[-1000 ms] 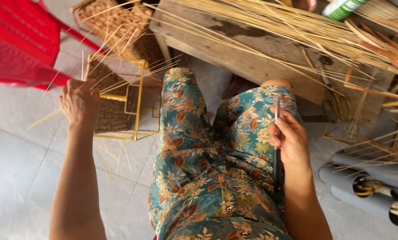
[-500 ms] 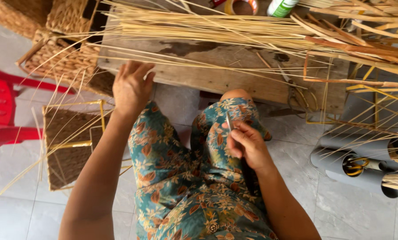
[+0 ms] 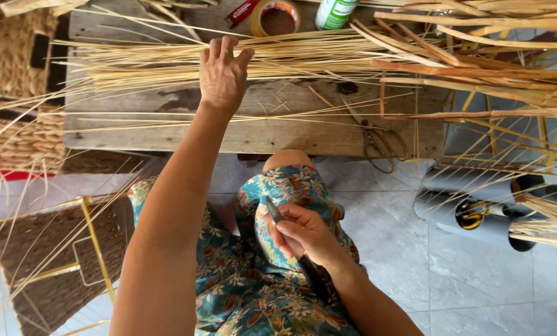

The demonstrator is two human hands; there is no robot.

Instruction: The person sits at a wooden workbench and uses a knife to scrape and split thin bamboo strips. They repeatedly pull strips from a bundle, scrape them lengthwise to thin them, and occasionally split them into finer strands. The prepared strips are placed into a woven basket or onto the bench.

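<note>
Bench (image 3: 166, 134): weathered wooden planks, low, across the top of the view; the landmark for all below.
Floor (image 3: 477, 286): pale grey tiles beneath and in front of the bench.
Strips (image 3: 141, 62): long pale bundle lying lengthwise along the bench, loose ends fanning past its left edge.
Left hand (image 3: 222, 74): stretched out over the bench, fingers spread and released, resting on the strips.
Right hand (image 3: 306, 233): in front of the bench, on the lap, fingers clenched around a knife.
Knife (image 3: 275, 214): dark, slim, tip pointing towards the bench.
Scissors (image 3: 378, 140): at the bench's front right edge.
Tape roll (image 3: 277, 17): tan ring at the bench's far edge.
Bottle (image 3: 334, 12): green and white, cylindrical, just right of the tape roll.
Baskets (image 3: 17, 124): woven, left of the bench.
Frame (image 3: 54, 261): wire with woven panels, in front of the bench, at lower left.
</note>
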